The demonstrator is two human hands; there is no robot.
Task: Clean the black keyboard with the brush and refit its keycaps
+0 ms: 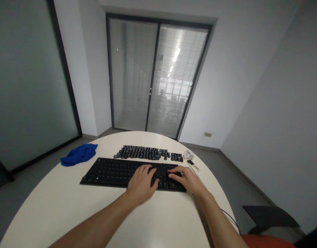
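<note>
A black keyboard (106,172) lies on the white round table, and many of its key positions look bare, without caps. My left hand (142,182) rests on its middle-right part, fingers spread and holding nothing. Over the right end, near the number pad, my right hand (186,178) has thumb and forefinger bent close together in a pinch. Whatever sits between those fingertips is too small to make out. Behind the keyboard, loose black keycaps (140,152) are laid out in keyboard-like rows, with a separate block of keycaps (176,157) at the right.
A crumpled blue cloth (79,155) lies at the table's left edge. At the right are a crumpled whitish wrapper (188,154) and a small dark-and-light tool (193,164). A dark cable (231,217) runs over the right edge, near a chair with an orange seat (267,241).
</note>
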